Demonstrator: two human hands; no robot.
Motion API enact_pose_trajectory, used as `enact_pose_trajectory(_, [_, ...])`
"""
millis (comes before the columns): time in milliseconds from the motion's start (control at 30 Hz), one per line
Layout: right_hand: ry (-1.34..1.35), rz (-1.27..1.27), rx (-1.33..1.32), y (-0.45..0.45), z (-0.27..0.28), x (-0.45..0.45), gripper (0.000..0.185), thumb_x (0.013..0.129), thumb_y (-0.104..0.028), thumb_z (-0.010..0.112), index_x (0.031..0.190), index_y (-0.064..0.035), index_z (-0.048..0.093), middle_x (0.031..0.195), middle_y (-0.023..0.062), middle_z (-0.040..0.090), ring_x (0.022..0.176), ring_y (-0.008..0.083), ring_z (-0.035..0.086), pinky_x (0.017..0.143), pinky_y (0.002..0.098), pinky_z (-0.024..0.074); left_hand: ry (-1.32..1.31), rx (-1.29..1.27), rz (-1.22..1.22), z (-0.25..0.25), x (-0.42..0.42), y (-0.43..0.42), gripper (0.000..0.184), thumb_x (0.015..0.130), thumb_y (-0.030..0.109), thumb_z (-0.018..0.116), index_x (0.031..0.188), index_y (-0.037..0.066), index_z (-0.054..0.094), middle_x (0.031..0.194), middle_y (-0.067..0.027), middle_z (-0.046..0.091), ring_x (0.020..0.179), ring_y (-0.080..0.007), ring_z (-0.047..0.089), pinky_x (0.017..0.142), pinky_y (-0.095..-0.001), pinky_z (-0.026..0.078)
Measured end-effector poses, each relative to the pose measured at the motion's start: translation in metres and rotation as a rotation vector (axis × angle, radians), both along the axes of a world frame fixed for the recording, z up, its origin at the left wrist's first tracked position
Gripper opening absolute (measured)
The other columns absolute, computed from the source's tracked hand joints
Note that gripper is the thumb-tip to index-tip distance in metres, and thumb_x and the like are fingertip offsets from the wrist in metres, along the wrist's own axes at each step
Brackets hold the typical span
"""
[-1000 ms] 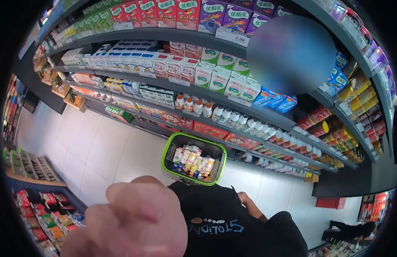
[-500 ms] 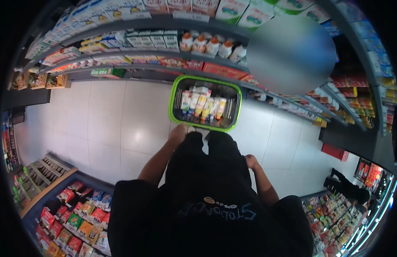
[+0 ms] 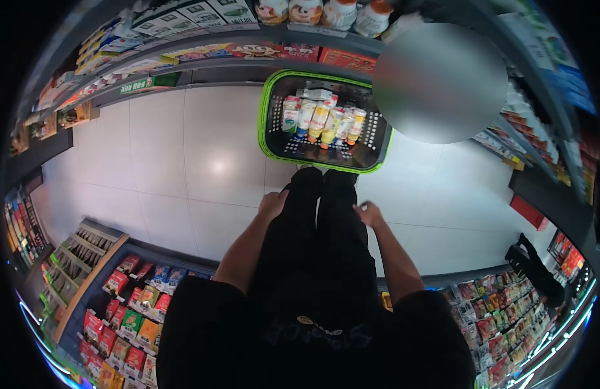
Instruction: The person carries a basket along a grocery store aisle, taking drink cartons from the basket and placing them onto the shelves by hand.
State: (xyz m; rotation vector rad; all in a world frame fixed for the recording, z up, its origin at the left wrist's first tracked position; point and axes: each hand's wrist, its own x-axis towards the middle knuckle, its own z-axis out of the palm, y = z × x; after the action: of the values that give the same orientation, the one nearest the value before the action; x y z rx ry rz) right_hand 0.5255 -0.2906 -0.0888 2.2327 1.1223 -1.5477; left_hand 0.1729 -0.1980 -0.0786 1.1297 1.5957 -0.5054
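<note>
My left hand (image 3: 271, 204) is beside the left leg of my black trousers (image 3: 303, 214), its fingers curled in against the cloth. By the other leg, my right hand (image 3: 369, 214) has its fingers closed near the trouser edge. What either hand grips, if anything, is too small to make out. Beyond my knees, a black basket with a green rim (image 3: 264, 120) stands on the floor. Several small bottles (image 3: 319, 121) with white, yellow, blue and orange parts lie in it. Neither hand touches the basket.
Shelves (image 3: 222, 71) with cartons and bottles (image 3: 306, 11) run behind the basket. Snack packets (image 3: 133, 321) fill a display at lower left, with more packets (image 3: 494, 311) at lower right. Another person (image 3: 540, 275) in dark clothes is at far right. A blurred disc covers the upper right.
The view has tipped down from the upper shelves, so the basket looks higher and larger. My left hand has gone from close before the camera to beside my leg.
</note>
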Motion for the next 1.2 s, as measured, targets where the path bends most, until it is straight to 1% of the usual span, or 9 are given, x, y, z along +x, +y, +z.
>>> enact_pose_trajectory(33, [0.002,0.012,0.037,0.033,0.003,-0.015,0.049,0.082,-0.049,0.062,0.095,-0.0017,0.064,0.097,0.0204,0.066,0.098,0.0386,0.06,0.085,0.0422,0.0476,0.013,-0.011,-0.012,-0.002,0.009,0.009,0.051,0.094,0.043,0.043,0.089,-0.004,0.062,0.091,-0.024,0.065,0.093,-0.0422,0.06,0.084,-0.0502,0.045])
enact_pose_trajectory(267, [0.083,-0.076,0.124,0.131,-0.087,-0.073,0.043,0.084,-0.045,0.06,0.097,-0.0047,0.065,0.098,0.0178,0.065,0.097,0.0341,0.061,0.084,0.0424,0.0477,-0.034,0.384,0.079,-0.088,0.047,0.056,0.028,0.088,0.026,0.051,0.086,-0.001,0.058,0.093,-0.022,0.061,0.095,-0.0393,0.058,0.082,-0.0487,0.046])
enact_pose_trajectory(333, [-0.261,0.22,0.256,0.133,-0.104,-0.082,0.04,0.087,-0.045,0.056,0.099,-0.0079,0.065,0.107,0.0158,0.061,0.105,0.0336,0.057,0.086,0.044,0.0452,-0.072,0.451,0.08,-0.118,0.049,0.075,0.021,0.087,0.021,0.053,0.086,0.0,0.056,0.093,-0.0217,0.059,0.095,-0.0396,0.057,0.082,-0.0486,0.047])
enact_pose_trajectory(433, [-0.341,0.34,0.268,0.117,-0.131,-0.085,0.038,0.088,-0.045,0.053,0.1,-0.0101,0.064,0.11,0.0139,0.056,0.107,0.0327,0.054,0.086,0.0452,0.043,0.0,0.527,-0.035,-0.161,0.052,0.096,0.016,0.084,0.016,0.055,0.092,0.002,0.052,0.099,-0.0215,0.056,0.093,-0.0417,0.057,0.082,-0.0495,0.048])
enact_pose_trajectory(633, [-0.384,0.392,0.365,0.113,-0.145,-0.083,0.038,0.086,-0.042,0.056,0.093,-0.0065,0.065,0.098,0.0136,0.058,0.095,0.0322,0.057,0.079,0.0448,0.0437,0.208,0.259,-0.126,-0.23,0.047,0.132,0.058,0.081,0.029,0.065,0.121,-0.004,0.037,0.118,-0.0263,0.05,0.11,-0.0415,0.053,0.089,-0.0485,0.049])
enact_pose_trajectory(833, [-0.351,0.332,0.493,0.109,-0.148,-0.08,0.034,0.081,-0.039,0.062,0.082,-0.0051,0.063,0.093,0.0136,0.057,0.092,0.0324,0.057,0.076,0.0441,0.0439,0.198,0.327,0.038,-0.285,0.053,0.153,0.074,0.075,0.033,0.074,0.126,-0.005,0.037,0.123,-0.0257,0.051,0.115,-0.0375,0.052,0.097,-0.044,0.044])
enact_pose_trajectory(1067, [-0.372,0.233,0.499,0.11,-0.148,-0.085,0.03,0.077,-0.035,0.065,0.078,-0.0054,0.061,0.089,0.013,0.057,0.09,0.0323,0.057,0.074,0.0444,0.0431,0.306,0.25,0.167,-0.286,0.062,0.167,0.082,0.067,0.031,0.078,0.125,-0.007,0.034,0.118,-0.024,0.056,0.108,-0.0354,0.058,0.093,-0.0406,0.048])
enact_pose_trajectory(1167, [-0.387,0.193,0.521,0.11,-0.147,-0.084,0.029,0.076,-0.035,0.065,0.078,-0.0062,0.062,0.09,0.0119,0.057,0.09,0.0322,0.057,0.073,0.0443,0.0427,0.28,0.257,0.206,-0.289,0.049,0.163,0.075,0.064,0.031,0.078,0.119,-0.008,0.045,0.111,-0.0234,0.06,0.103,-0.0346,0.06,0.091,-0.0403,0.049])
enact_pose_trajectory(1200, [-0.323,0.154,0.501,0.111,-0.145,-0.082,0.026,0.077,-0.032,0.065,0.077,-0.0062,0.062,0.088,0.0125,0.058,0.089,0.0323,0.058,0.073,0.0449,0.0435,0.175,0.166,0.287,-0.303,0.036,0.155,0.068,0.066,0.034,0.078,0.112,-0.006,0.049,0.105,-0.0199,0.062,0.091,-0.0283,0.063,0.079,-0.036,0.052])
